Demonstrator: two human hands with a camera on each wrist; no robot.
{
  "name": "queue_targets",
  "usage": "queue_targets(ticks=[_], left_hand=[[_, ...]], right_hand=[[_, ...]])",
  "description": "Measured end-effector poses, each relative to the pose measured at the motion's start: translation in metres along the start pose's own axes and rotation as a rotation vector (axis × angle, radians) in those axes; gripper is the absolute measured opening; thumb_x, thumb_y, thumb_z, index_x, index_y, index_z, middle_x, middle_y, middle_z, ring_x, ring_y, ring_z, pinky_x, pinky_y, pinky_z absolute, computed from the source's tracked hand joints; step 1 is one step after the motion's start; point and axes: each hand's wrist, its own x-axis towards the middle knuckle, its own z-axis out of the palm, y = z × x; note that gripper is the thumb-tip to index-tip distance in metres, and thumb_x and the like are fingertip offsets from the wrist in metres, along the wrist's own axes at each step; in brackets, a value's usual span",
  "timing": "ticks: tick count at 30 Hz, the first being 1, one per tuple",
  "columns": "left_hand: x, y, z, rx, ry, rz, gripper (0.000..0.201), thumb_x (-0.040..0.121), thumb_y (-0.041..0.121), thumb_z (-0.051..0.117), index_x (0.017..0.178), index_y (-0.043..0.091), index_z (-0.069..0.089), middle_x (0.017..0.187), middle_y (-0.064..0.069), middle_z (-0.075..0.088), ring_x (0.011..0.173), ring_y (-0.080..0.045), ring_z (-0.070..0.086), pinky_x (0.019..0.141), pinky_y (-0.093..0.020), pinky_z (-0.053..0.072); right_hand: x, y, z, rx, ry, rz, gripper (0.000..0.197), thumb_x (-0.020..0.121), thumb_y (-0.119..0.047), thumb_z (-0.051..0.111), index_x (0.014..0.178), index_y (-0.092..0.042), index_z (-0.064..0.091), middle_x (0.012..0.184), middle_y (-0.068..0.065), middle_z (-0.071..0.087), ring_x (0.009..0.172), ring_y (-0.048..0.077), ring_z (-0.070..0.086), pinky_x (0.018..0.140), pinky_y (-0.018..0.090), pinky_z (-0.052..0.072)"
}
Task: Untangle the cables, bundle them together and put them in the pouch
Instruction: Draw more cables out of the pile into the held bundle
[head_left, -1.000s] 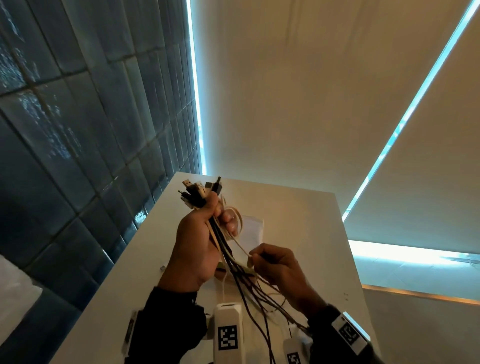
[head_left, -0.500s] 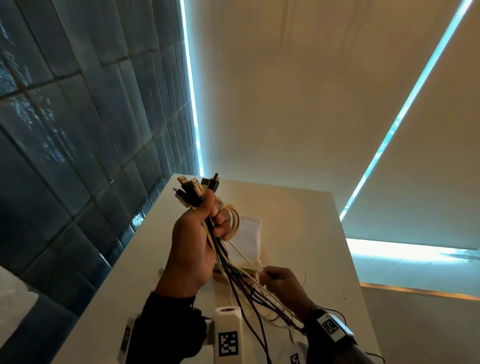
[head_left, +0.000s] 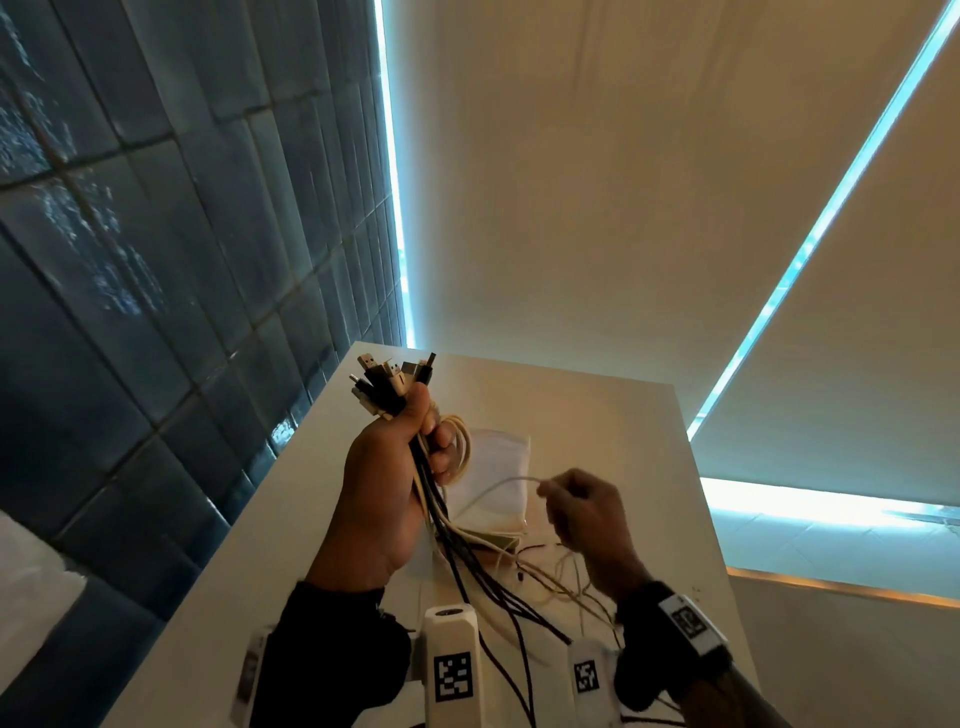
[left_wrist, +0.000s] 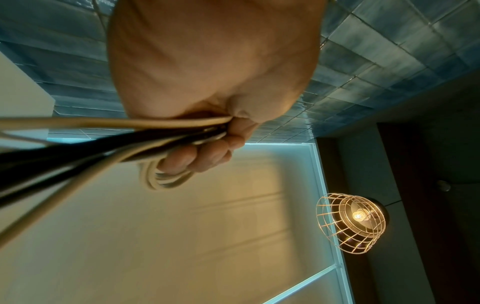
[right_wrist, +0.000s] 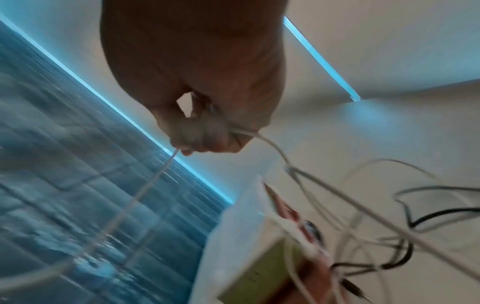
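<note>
The cables (head_left: 431, 499) stood bunched in my left hand (head_left: 382, 488), fist clamped round them with the plugs (head_left: 389, 382) fanned out above my thumb and the tails hanging to the table (head_left: 597, 415). My right hand (head_left: 584, 512), low by the tails a moment before, had risen pinching one white cable (head_left: 498, 486) and drawn it sideways out of the tangle. That strand looked nearly free to join the bunch; the pouch (head_left: 496, 467) lay unused behind my hands

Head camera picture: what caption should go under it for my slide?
Left hand grips a bundle of cables while right hand pinches one thin white cable above the pouch.
</note>
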Motion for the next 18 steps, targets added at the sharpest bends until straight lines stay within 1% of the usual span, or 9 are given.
queue_targets(ticks=[2,4,7,9,11,12,13,15,18], left_hand=[[0.002,-0.004,0.001,-0.010,0.016,-0.022,0.036,0.099,0.030,0.043,0.067,0.014,0.041,0.061,-0.002,0.048,0.051,-0.012,0.044,0.056,-0.027,0.031],[0.002,-0.007,0.002,-0.001,0.025,-0.051,0.035,0.098,0.030,0.045,0.068,0.012,0.045,0.062,-0.004,0.055,0.056,-0.015,0.052,0.060,-0.027,0.040],[0.000,-0.008,0.007,0.095,0.036,-0.068,0.034,0.098,0.033,0.044,0.074,0.012,0.054,0.068,-0.008,0.067,0.065,-0.020,0.062,0.070,-0.034,0.046],[-0.002,-0.008,0.010,0.138,0.040,-0.057,0.040,0.099,0.033,0.042,0.070,0.014,0.061,0.072,-0.008,0.070,0.075,-0.025,0.065,0.078,-0.038,0.047],[-0.004,-0.007,0.013,0.081,0.053,-0.059,0.039,0.098,0.032,0.043,0.070,0.013,0.061,0.071,-0.008,0.070,0.084,-0.028,0.066,0.086,-0.043,0.046],[-0.004,-0.006,0.014,-0.005,0.037,-0.064,0.033,0.097,0.031,0.044,0.073,0.012,0.057,0.070,-0.007,0.068,0.083,-0.027,0.064,0.088,-0.044,0.045],[-0.005,-0.005,0.014,-0.112,0.010,-0.063,0.030,0.094,0.031,0.046,0.073,0.011,0.051,0.068,-0.006,0.065,0.080,-0.025,0.062,0.086,-0.043,0.045],[-0.006,-0.001,0.013,-0.288,-0.030,-0.028,0.028,0.088,0.032,0.050,0.068,0.012,0.044,0.064,-0.003,0.054,0.070,-0.019,0.056,0.079,-0.035,0.046],[-0.007,0.002,0.013,-0.324,-0.054,0.048,0.032,0.089,0.032,0.048,0.065,0.013,0.042,0.061,-0.001,0.046,0.060,-0.015,0.049,0.071,-0.031,0.042]], right_hand=[[-0.007,-0.033,0.003,0.141,-0.056,-0.119,0.015,0.090,-0.007,0.060,0.085,0.007,0.060,0.060,0.011,0.050,0.046,0.011,0.039,0.041,0.021,0.032],[-0.015,-0.059,0.008,0.216,-0.109,-0.241,0.013,0.091,-0.007,0.060,0.085,0.005,0.059,0.060,0.009,0.050,0.048,0.012,0.039,0.043,0.021,0.033],[-0.027,-0.079,0.016,0.277,-0.188,-0.375,0.011,0.092,-0.010,0.060,0.086,-0.001,0.061,0.064,0.010,0.052,0.053,0.019,0.039,0.046,0.023,0.034],[-0.034,-0.084,0.022,0.298,-0.260,-0.437,0.013,0.092,-0.017,0.060,0.086,-0.006,0.063,0.065,0.010,0.053,0.054,0.022,0.038,0.047,0.024,0.033],[-0.039,-0.084,0.025,0.299,-0.326,-0.458,0.015,0.090,-0.022,0.060,0.085,-0.009,0.065,0.063,0.008,0.053,0.052,0.022,0.035,0.047,0.024,0.031],[-0.040,-0.082,0.026,0.300,-0.352,-0.451,0.015,0.090,-0.023,0.060,0.084,-0.009,0.065,0.061,0.008,0.052,0.052,0.023,0.035,0.048,0.024,0.029],[-0.041,-0.079,0.026,0.300,-0.376,-0.438,0.016,0.090,-0.021,0.060,0.082,-0.008,0.066,0.060,0.008,0.050,0.052,0.022,0.035,0.049,0.023,0.029],[-0.039,-0.068,0.024,0.272,-0.408,-0.399,0.020,0.090,-0.020,0.060,0.080,-0.004,0.065,0.058,0.006,0.046,0.052,0.015,0.036,0.050,0.020,0.029],[-0.031,-0.042,0.021,0.175,-0.413,-0.313,0.026,0.094,-0.015,0.056,0.079,0.006,0.060,0.056,-0.003,0.043,0.050,0.006,0.034,0.048,0.015,0.029]])
